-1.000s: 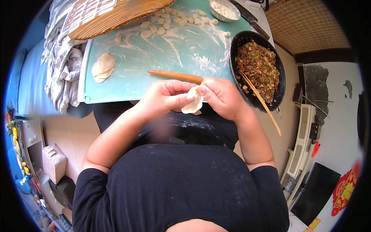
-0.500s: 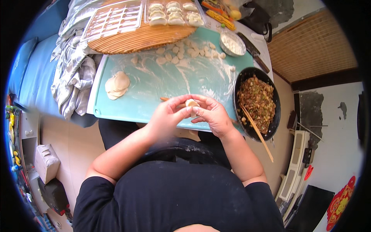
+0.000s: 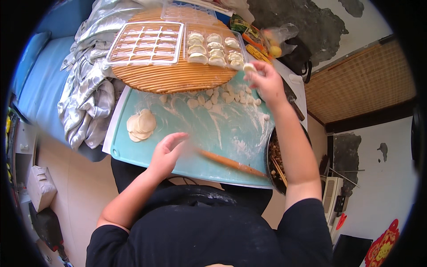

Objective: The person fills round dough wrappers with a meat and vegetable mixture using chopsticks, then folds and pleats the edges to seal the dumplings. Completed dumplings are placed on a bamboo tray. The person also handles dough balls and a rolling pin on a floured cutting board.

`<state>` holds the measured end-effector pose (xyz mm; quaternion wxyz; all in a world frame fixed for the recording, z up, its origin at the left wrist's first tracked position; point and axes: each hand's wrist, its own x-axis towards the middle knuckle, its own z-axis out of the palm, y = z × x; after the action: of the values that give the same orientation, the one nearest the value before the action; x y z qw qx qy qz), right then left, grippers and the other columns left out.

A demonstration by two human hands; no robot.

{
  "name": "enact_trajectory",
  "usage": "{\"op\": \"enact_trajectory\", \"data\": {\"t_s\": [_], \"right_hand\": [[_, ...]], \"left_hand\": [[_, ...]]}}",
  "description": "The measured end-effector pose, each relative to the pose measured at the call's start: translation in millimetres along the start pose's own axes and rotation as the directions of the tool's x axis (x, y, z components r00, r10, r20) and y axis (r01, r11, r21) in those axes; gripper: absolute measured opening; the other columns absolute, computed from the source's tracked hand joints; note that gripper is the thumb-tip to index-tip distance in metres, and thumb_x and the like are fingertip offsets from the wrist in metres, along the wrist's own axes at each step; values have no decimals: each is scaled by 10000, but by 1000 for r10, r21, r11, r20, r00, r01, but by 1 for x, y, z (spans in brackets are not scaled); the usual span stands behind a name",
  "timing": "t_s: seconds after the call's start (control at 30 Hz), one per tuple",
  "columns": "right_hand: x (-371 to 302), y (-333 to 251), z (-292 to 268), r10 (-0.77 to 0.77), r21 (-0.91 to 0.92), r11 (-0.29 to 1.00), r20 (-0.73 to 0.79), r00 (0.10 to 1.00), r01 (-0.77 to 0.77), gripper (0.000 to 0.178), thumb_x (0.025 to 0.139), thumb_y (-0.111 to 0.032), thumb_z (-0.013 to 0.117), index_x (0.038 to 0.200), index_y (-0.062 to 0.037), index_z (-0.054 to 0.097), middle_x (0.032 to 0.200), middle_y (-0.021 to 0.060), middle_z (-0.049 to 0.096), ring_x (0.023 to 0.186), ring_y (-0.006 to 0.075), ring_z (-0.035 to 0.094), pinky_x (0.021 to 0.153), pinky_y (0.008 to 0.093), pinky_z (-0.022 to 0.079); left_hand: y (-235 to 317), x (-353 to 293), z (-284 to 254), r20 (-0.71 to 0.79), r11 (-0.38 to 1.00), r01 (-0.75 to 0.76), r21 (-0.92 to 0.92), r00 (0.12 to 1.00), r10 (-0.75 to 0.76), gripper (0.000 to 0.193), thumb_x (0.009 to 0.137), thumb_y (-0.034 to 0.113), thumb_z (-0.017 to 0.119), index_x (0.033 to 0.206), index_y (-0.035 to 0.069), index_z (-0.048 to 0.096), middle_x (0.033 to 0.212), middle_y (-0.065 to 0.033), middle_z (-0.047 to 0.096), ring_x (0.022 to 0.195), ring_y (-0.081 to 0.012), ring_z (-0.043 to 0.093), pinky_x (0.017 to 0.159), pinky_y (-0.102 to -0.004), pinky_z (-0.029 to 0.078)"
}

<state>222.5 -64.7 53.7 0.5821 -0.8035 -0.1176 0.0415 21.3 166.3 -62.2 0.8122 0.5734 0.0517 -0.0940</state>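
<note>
At the near right corner of a clear compartmented tray (image 3: 227, 32), holding a pale dumpling (image 3: 248, 67) in the right hand (image 3: 269, 85), with thumb and fingers clamped on the dough, leaving contact with the plastic unclear. Nearer the body, showing the left hand (image 3: 165, 155) above a flour-streaked turquoise mat (image 3: 178, 107), thumb and fingers apart, gripping nothing, blurring at the tips near one end of a wooden rolling pin (image 3: 233, 163).

Probably risking a dent or a split seam by pinching such soft dough too hard; risking a drop, too, through too light a hold on a floury skin. Possibly courting squashed edges among the crescent-shaped dumplings (image 3: 216, 52) in the tray, through a brush of the knuckles, or a rolling pin tumbling off the near edge, through a nudge from the left.

Contrasting glossy, rigid plastic with the ridged round brown board (image 3: 173, 81) beneath; pairing thin, flat, overlapping wrappers (image 3: 141, 125) with small, rounded dough lumps (image 3: 208, 104); setting coarse brown filling (image 3: 274, 153) inside a dark pan (image 3: 279, 184), partly screened by the right forearm (image 3: 300, 151).
</note>
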Motion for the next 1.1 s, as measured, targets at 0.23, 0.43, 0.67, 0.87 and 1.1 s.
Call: {"op": "enact_trajectory", "data": {"t_s": [0.23,0.43,0.67,0.87,1.1], "right_hand": [[118,11,-1,-293,-761,569,165,942,311,247,783,-149,611,1026,-105,600,1031,71,595,928,248,580,803,336,456],[150,34,-2,-215,-764,523,310,926,377,203,799,-127,578,998,-105,617,1040,68,582,947,254,568,820,337,450],[121,45,-13,-518,-674,540,205,830,504,206,791,-120,591,981,-47,621,967,117,609,922,273,579,797,328,455],[-19,19,18,-462,-439,783,61,885,440,194,772,-35,612,965,-49,626,1004,76,611,955,184,565,852,294,426],[-163,33,10,-303,-365,879,73,950,308,167,741,16,614,904,-18,620,953,113,619,922,245,580,848,318,437]], "left_hand": [[-12,-7,-28,-52,988,-29,151,998,37,245,898,126,511,1108,3,537,1083,-64,597,990,-143,552,831,-274,430],[-8,-8,-61,-251,978,-56,199,962,106,209,892,109,522,1057,-8,569,969,-42,602,906,-108,548,829,-251,429],[6,34,-119,-424,826,-152,542,800,425,148,855,90,563,935,-14,631,883,-72,628,776,-126,579,699,-239,456],[16,53,-121,-55,215,-60,975,869,492,184,734,148,648,892,55,669,893,-87,617,837,-266,571,748,-347,466],[8,60,-100,-289,167,240,956,863,413,172,711,193,670,842,82,668,894,-69,614,900,-274,553,789,-365,451]]}}
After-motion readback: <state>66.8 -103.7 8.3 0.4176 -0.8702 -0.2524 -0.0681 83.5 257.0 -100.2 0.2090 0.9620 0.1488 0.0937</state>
